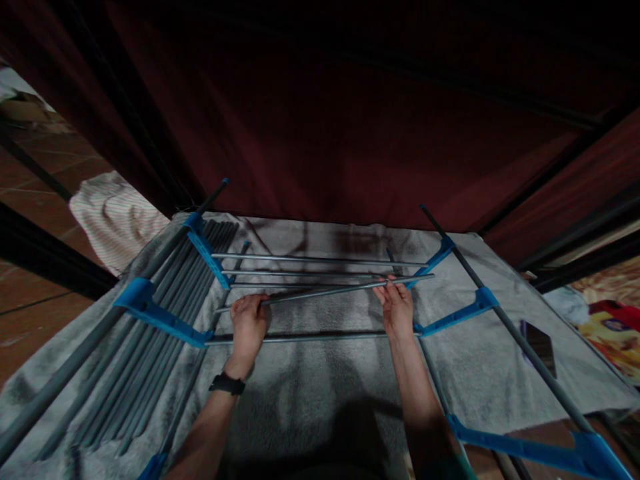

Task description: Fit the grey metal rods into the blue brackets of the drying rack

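Observation:
A thin grey metal rod [325, 292] runs slightly slanted across a rack frame made of grey tubes and blue plastic connectors [160, 317]. My left hand [249, 323], with a black watch on the wrist, is closed around the rod's left end. My right hand [397, 308] pinches the rod near its right end, close to a blue connector [435, 261]. Three rods [320, 260] lie fitted across the frame behind it, and another rod [320, 338] crosses just below my hands.
A grey towel [320, 393] covers the floor under the frame. Several loose grey tubes [165, 320] lie in a bundle at the left. A dark red fabric wall [350, 120] stands behind. A phone [539, 345] lies on the towel at right, a striped cloth [115, 213] at left.

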Motion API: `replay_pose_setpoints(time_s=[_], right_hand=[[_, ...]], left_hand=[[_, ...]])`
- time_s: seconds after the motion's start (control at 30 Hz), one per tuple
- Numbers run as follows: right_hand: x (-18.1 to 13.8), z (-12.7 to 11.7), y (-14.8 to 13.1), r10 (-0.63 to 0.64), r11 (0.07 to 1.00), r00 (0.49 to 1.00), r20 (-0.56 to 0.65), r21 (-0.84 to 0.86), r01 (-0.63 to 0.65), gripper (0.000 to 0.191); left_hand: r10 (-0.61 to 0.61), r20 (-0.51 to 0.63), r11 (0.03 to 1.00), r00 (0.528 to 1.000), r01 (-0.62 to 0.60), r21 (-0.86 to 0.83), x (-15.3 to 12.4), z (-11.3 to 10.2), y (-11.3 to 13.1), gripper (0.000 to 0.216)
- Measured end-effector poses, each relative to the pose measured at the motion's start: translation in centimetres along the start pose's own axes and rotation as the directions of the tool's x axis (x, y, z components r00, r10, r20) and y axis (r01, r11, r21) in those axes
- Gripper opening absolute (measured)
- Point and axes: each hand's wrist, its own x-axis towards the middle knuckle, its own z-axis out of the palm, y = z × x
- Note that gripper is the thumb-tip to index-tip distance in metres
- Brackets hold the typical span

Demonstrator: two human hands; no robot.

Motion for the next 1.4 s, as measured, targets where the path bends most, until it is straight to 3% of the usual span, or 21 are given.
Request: replay_pose_setpoints(time_s=[0.2,0.37,0.6,0.8,0.97,1.13,1.4], right_hand=[[1.0,-2.9,2.0,0.036,0.999,0.993,-0.109,0.021,-0.034,0.024],[1.7,-4.9,3.6,0.061,0.998,0.984,-0.168,0.013,-0.06,0.03],[1.7,-6.1,5.3,0.132,0.99,0.967,-0.219,0.078,-0.118,0.039],[2.3,-6.6,5.5,0.159,0.987,0.95,-0.267,0.059,-0.149,0.034],[2.7,-7.2,5.4,0.189,0.981,0.933,-0.305,0.104,-0.165,0.021],[2.6,-7.6,5.3,0.212,0.974,0.934,-0.289,0.135,-0.18,0.006],[2.8,-7.5,5.6,0.215,0.975,0.927,-0.308,0.118,-0.187,0.014]], left_hand=[[-0.097,-0.01,0.984,0.995,0.097,0.151,-0.3,0.1,-0.4,0.026],[-0.142,0.003,0.967,0.99,0.138,0.213,-0.5,0.8,-0.9,0.024],[-0.155,0.047,0.963,0.987,0.14,0.229,-0.5,0.2,0.0,0.025],[-0.165,0.05,0.942,0.985,0.142,0.304,-0.4,0.1,0.4,0.026],[-0.06,0.107,0.925,0.992,0.015,0.379,-0.6,-0.1,0.9,0.03],[0.092,0.271,0.91,0.958,-0.191,0.368,-0.5,-0.3,1.4,0.035],[0.136,0.421,0.908,0.897,-0.282,0.308,0.0,-0.2,1.7,0.043]])
